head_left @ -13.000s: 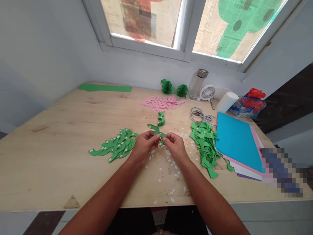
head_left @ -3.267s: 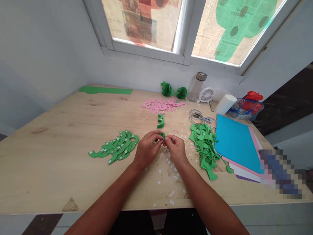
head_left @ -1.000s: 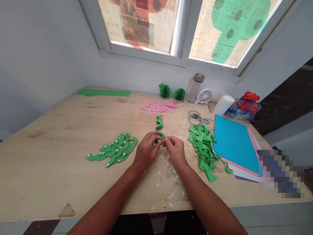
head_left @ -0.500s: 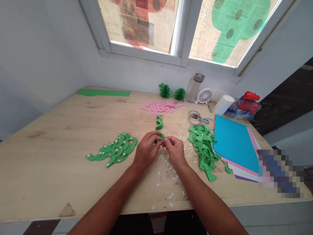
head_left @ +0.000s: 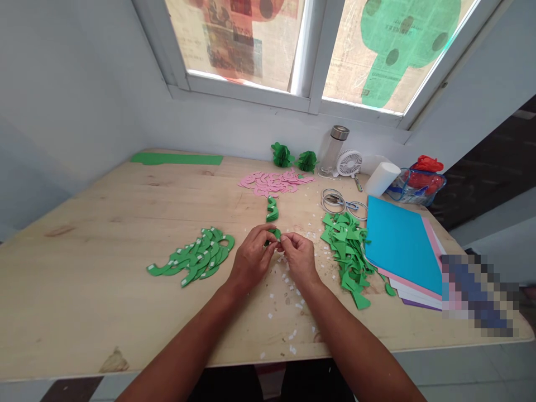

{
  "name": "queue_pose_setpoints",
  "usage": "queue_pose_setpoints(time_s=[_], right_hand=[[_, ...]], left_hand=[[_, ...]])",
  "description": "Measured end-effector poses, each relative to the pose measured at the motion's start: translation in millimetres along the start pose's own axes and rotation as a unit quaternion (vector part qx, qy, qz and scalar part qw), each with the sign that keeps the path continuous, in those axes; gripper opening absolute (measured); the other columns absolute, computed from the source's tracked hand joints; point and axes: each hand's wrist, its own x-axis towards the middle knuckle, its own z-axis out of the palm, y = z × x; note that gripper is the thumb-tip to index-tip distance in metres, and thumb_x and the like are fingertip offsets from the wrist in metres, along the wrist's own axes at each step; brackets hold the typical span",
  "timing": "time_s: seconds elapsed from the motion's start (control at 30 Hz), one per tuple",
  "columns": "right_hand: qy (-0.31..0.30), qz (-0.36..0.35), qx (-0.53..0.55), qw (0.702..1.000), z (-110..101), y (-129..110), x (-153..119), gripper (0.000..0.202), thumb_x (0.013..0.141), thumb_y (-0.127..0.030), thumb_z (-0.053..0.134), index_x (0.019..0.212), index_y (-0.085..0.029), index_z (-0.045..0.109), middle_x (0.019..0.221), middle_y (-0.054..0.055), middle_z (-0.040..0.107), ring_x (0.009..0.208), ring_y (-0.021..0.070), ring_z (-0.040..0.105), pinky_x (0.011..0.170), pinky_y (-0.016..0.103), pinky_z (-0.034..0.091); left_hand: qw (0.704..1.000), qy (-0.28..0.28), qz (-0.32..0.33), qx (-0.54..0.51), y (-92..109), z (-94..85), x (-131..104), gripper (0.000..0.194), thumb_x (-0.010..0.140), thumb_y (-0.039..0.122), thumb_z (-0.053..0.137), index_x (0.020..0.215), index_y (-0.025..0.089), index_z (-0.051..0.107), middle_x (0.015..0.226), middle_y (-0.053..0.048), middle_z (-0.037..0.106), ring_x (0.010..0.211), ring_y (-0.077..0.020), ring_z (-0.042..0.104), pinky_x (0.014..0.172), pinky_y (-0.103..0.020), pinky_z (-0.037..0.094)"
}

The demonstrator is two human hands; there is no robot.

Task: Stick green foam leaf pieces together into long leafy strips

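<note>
My left hand [head_left: 254,254] pinches a small curved green paper piece [head_left: 274,232] over the middle of the table. Close beside it, my right hand [head_left: 298,254] has thumb and finger pressed together at the right edge of the same piece. Just beyond my fingers sits a small stack of curved green pieces [head_left: 272,212]. To the left of my hands lies a pile of curved green strips [head_left: 205,254] with white squares on them. Green paper scraps [head_left: 352,254] are heaped on the right. Tiny white bits [head_left: 293,335] are scattered below my hands.
Pink paper cutouts [head_left: 272,181] lie farther back, with two green paper shapes [head_left: 282,155] behind them. A bottle [head_left: 333,151], a white fan [head_left: 349,163], scissors [head_left: 335,200], a white roll [head_left: 383,178] and a blue sheet [head_left: 402,240] atop others are at the right.
</note>
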Motion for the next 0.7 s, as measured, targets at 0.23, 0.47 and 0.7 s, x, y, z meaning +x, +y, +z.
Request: queue_pose_setpoints(time_s=[0.23, 0.47, 0.7], right_hand=[[-0.007, 0.01, 0.009, 1.0, 0.0, 1.0, 0.3, 0.02, 0.069, -0.035, 0.062, 0.073, -0.016, 0.066, 0.056, 0.001, 0.064, 0.058, 0.0151, 0.059, 0.053, 0.024, 0.043], [-0.012, 0.003, 0.009, 1.0, -0.1, 0.5, -0.1, 0.018, 0.07, -0.033, 0.061, 0.072, -0.016, 0.066, 0.056, 0.0, 0.064, 0.057, 0.0147, 0.059, 0.053, 0.024, 0.042], [-0.014, 0.002, 0.012, 1.0, -0.8, 2.7, 0.3, 0.017, 0.07, -0.032, 0.06, 0.072, -0.016, 0.066, 0.056, 0.0, 0.064, 0.056, 0.0132, 0.056, 0.053, 0.023, 0.042]], left_hand=[[1.0, 0.029, -0.007, -0.009, 0.3, -0.2, -0.2, 0.005, 0.084, 0.019, 0.049, 0.082, 0.02, 0.053, 0.104, -0.008, 0.061, 0.102, -0.0205, 0.057, 0.087, -0.037, 0.046], [1.0, 0.018, 0.007, -0.008, -0.8, 0.8, -0.6, 0.009, 0.084, 0.017, 0.048, 0.087, 0.02, 0.056, 0.107, -0.008, 0.06, 0.105, -0.0204, 0.056, 0.089, -0.037, 0.046], [1.0, 0.014, 0.014, -0.005, -0.2, 0.3, -0.5, 0.01, 0.085, 0.016, 0.047, 0.084, 0.02, 0.056, 0.107, -0.008, 0.06, 0.105, -0.0201, 0.056, 0.089, -0.037, 0.046]])
